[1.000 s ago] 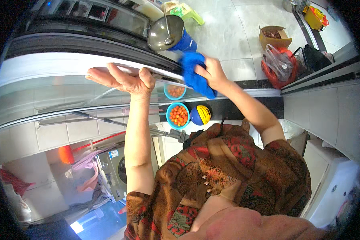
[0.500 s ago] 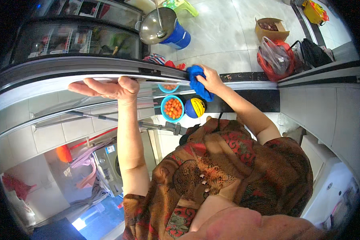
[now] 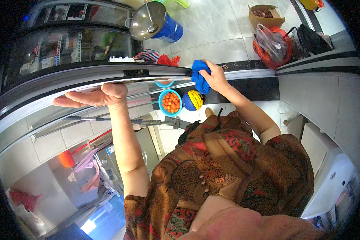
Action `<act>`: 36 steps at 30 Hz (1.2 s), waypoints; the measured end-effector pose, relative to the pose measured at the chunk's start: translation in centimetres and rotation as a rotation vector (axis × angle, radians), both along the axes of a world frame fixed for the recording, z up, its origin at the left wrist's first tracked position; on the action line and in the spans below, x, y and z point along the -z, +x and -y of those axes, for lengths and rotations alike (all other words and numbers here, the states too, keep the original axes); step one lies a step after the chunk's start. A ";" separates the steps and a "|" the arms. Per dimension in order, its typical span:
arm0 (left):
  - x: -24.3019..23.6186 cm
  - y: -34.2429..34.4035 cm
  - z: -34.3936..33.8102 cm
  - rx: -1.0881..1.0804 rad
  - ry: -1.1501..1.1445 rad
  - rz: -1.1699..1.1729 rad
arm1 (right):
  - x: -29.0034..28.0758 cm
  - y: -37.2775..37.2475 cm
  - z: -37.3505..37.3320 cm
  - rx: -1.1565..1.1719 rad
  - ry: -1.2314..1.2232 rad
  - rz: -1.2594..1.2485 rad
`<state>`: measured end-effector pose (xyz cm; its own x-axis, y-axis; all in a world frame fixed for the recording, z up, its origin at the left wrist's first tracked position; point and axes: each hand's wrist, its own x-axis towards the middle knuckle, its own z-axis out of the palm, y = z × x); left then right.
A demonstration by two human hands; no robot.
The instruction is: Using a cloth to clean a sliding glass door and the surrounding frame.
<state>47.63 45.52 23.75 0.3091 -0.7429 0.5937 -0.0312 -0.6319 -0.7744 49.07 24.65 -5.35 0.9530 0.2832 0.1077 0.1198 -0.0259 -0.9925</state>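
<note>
My right hand (image 3: 215, 74) grips a crumpled blue cloth (image 3: 199, 77) and presses it against the right end of a glass panel's silver edge (image 3: 148, 82). My left hand (image 3: 96, 96) lies flat, fingers stretched to the left, on the same glass panel further left. Behind the glass is a display cabinet (image 3: 68, 48) with packaged goods on shelves. Below the cloth sit a blue bowl of small orange fruit (image 3: 170, 102) and a yellow-and-blue ball (image 3: 193, 100).
A metal pot lid rests on a blue bucket (image 3: 156, 22) on the tiled floor. A cardboard box (image 3: 265, 15), a red plastic bag (image 3: 270, 42) and a black bag (image 3: 312, 38) stand at the upper right. A white tiled counter (image 3: 320, 104) runs along the right.
My right hand has carried the blue cloth rightward along the panel's edge to its end. My left hand stays flat on the glass, and the view has tilted down.
</note>
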 end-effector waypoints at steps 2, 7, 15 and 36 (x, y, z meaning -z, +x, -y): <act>0.7 0.4 -0.1 0.151 -0.247 -0.042 | -3.2 -0.2 0.0 -0.015 0.009 0.074; 1.1 1.0 -0.6 0.382 -0.518 -0.097 | -0.7 -2.9 -2.7 0.154 -0.070 0.244; 1.7 0.5 -1.8 0.318 -0.499 -0.007 | 8.6 -3.8 -4.5 0.289 -0.315 -0.118; 5.1 1.1 -1.3 0.469 -0.307 0.002 | 5.6 -9.3 -18.7 0.925 0.008 -0.369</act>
<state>48.78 46.78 18.64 -0.0137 -0.5932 0.8049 -0.3618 -0.7475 -0.5570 39.78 43.39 -10.97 0.7727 -0.5872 -0.2411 -0.2602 0.0535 -0.9641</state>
